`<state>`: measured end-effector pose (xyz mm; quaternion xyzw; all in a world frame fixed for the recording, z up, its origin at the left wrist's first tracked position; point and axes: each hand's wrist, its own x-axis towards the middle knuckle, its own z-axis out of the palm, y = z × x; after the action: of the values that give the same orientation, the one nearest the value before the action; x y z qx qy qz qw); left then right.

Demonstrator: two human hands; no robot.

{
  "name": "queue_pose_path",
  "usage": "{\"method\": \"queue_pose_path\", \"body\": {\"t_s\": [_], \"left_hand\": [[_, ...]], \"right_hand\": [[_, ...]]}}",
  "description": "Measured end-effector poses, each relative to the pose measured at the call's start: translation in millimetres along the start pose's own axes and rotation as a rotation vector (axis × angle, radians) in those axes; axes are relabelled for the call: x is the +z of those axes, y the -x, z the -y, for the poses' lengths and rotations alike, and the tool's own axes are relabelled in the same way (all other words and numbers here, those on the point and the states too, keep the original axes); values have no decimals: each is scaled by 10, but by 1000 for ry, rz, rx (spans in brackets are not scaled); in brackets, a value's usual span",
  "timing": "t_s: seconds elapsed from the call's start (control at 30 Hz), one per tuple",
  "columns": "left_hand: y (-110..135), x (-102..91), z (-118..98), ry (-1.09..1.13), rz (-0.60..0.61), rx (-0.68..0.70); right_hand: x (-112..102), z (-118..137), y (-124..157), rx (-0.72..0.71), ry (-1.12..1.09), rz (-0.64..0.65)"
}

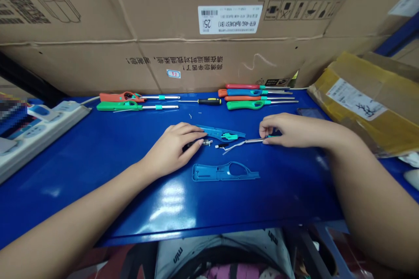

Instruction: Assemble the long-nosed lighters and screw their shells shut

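Observation:
My left hand (178, 146) is closed around a small dark fuel tank (206, 142) with a metal valve end. Its fingertips also touch a blue lighter shell half (212, 131), in which a teal trigger (230, 136) lies. A thumb and fingers of my right hand (276, 130) pinch the metal lighter tube (253, 141); a whitish wire trails from its left end. Between both hands sits a small black igniter piece (222, 145) with a white tip. The other blue shell half (225, 171), open side up, lies nearer to me on the blue table (131, 200).
Assembled long lighters lie at the back: an orange one (121, 97) and a green one (119, 106) at left, several more (247, 104) at right. Between them is a screwdriver (209, 101). A power strip (42, 133) borders the left, a taped carton (366, 100) the right. Cardboard (163, 17) stands behind.

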<state>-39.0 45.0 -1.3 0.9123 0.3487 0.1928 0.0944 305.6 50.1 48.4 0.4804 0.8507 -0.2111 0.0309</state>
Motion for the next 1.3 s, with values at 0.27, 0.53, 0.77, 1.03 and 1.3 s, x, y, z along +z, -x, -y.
{"method": "queue_pose_path", "body": {"t_s": [0.27,0.53,0.77,1.03,1.3], "left_hand": [[-4,16,-3,-69,-20,-47],[-13,54,-179,110,-104,-10],[-67,69,-192,99,-146,19],[-103,-69,-105,23,-76,-36],[-597,36,-270,-14,59,-49]], "right_hand": [[88,28,-100,-70,-31,-106],[112,252,-112,-257,-95,-148],[130,345,-50,-236,-39,-95],[49,173,-4,-96,-14,41],[48,101,10,-66,-81,95]]}}
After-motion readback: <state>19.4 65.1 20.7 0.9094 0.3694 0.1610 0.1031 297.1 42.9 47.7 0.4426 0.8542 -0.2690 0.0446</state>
